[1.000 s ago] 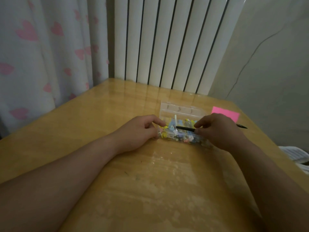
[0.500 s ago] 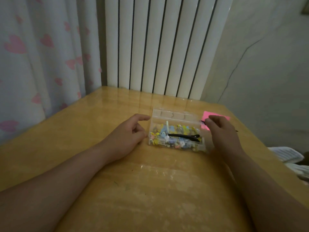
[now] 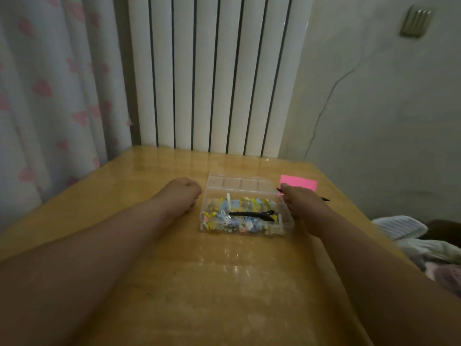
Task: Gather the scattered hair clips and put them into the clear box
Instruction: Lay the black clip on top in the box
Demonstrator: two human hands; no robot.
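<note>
Two bare hands beside clear box [image 3: 245, 208] of hair clips [image 3: 239, 216] on table [image 3: 224, 283], left hand [image 3: 183, 193] fisted, empty, right hand [image 3: 303, 203] closed on black clip [image 3: 324, 199].

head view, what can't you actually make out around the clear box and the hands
- Head view: the black clip under the right hand shows only its two ends; the hand covers the rest.
- The small coloured clips in the clear box are too dim and blurred to count.
- The left hand is curled; whether it holds anything is hidden.
- The pink note is partly behind the right hand.
</note>
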